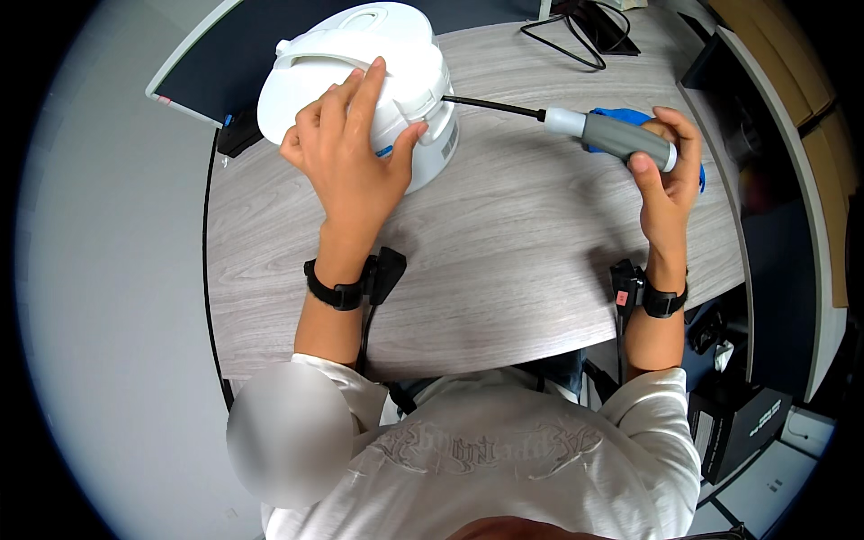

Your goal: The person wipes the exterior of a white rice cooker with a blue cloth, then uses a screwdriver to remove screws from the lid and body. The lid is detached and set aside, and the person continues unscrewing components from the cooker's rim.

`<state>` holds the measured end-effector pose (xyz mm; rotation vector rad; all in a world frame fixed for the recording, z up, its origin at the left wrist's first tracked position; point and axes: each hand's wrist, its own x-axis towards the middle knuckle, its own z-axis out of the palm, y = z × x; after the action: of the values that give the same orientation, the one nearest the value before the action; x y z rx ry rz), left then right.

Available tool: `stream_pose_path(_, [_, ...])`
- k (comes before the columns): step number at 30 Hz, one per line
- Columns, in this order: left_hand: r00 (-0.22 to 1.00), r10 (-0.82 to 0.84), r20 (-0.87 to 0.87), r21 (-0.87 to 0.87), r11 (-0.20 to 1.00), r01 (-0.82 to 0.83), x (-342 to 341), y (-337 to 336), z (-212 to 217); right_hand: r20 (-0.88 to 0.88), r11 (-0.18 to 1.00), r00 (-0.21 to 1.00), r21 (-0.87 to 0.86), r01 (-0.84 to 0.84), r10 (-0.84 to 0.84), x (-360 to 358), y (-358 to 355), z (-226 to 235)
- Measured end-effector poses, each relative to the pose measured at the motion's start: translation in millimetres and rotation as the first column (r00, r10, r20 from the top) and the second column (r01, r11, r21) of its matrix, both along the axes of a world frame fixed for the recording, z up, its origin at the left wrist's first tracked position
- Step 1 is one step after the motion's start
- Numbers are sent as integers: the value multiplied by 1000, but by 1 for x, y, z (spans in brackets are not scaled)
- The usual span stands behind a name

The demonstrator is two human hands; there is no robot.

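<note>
A white rounded appliance with a lid and a carry handle, like a rice cooker (416, 67), stands at the far left of the table. My left hand (351, 153) rests on its lid with the fingers stretched out and the thumb by the front latch area. In my right hand (668, 171) is a screwdriver (565, 120) with a grey handle and long black shaft. It lies roughly level, pointing left, and its tip meets the cooker's right side near the lid's rim. Under the screwdriver handle shows a blue object (621, 115), mostly hidden by my right hand.
The grey wood-grain table (486, 261) has a curved front edge near my body. A black cable (576, 54) and a dark flat item lie at the back right. A dark partition (220, 67) stands behind the cooker, and shelving with cardboard boxes (783, 54) borders the right.
</note>
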<state>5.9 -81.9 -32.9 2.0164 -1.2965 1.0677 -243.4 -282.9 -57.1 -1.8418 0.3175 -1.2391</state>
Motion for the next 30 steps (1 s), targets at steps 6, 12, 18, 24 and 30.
stream_pose_path(6, [1000, 0, 7, 0, 1000, 0, 0, 0, 0, 33, 993, 993, -22, -117, 117, 0, -2, 2])
stream_pose_path(12, [1000, -1, 6, 6, 1000, 1, 0, 1, 0, -197, 958, 980, 281, 52, 5, -5, 1, 7])
stream_pose_path(18, [1000, -11, 12, -5, 1000, 11, 0, 0, 0, 35, 999, 999, -19, 38, -38, 6, -5, -6])
stream_pose_path(24, [1000, -3, 17, 1, 1000, 3, 1, 0, -1, -61, 962, 997, 270, -32, 50, -2, -2, 0])
stream_pose_path(30, [1000, 3, 24, -4, 1000, -3, 1, 0, -1, -85, 984, 995, 168, 63, -49, 2, 3, 0])
